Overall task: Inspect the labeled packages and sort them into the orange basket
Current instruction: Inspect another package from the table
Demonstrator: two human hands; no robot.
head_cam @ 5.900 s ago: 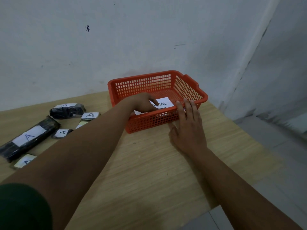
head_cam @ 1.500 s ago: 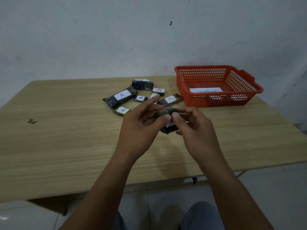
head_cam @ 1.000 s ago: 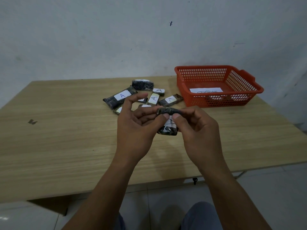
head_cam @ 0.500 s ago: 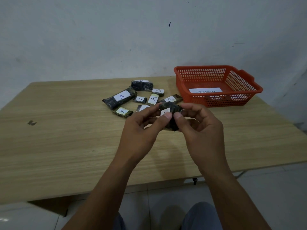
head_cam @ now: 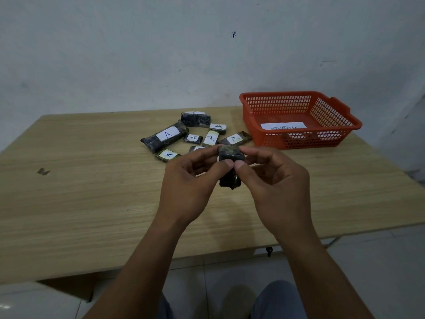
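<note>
Both hands hold one small dark wrapped package (head_cam: 229, 154) above the table's middle. My left hand (head_cam: 190, 180) pinches it from the left, my right hand (head_cam: 273, 180) from the right; its label is turned out of sight. Behind the hands lie several dark packages with white "A" labels: a long package (head_cam: 164, 138), a bulky package (head_cam: 195, 118), a flat package (head_cam: 234, 139) and smaller ones. The orange basket (head_cam: 331, 143) stands at the back right, with a white paper label (head_cam: 284, 125) on its floor.
The wooden table (head_cam: 92, 203) meets a white wall (head_cam: 138, 54) at the back. Its near edge runs just under my forearms, with tiled floor and my knees below. A small dark mark (head_cam: 43, 172) lies on the left of the tabletop.
Earlier my hands were at the basket. Over the last second both hands have turned the held package between the fingertips, so its white label no longer faces me.
</note>
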